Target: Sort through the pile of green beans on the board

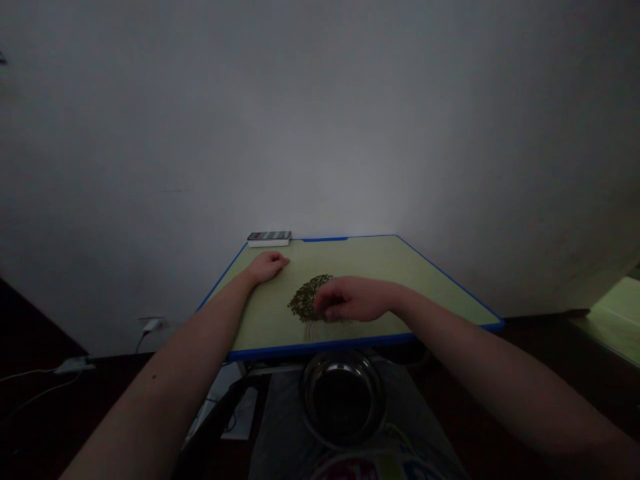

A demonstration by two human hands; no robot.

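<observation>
A pile of small dark greenish seeds or beans (303,300) lies spread on a pale yellow tabletop (365,257) with a blue edge. My right hand (353,299) is over the right side of the pile, palm side down, its fingers curled in towards the thumb. Whether any seeds are between the fingertips cannot be made out. Further back on the left, my left hand (269,266) rests on the tabletop with its fingers curled closed, apart from the pile. Below the near edge sits a shiny metal bowl (313,407), its inside dark.
A flat white box-like object with a dark patterned top (270,239) lies at the table's back left corner. A plain wall (320,133) stands behind the table. At the lower left are a wall plug (151,325) and a power strip (74,365) with cables.
</observation>
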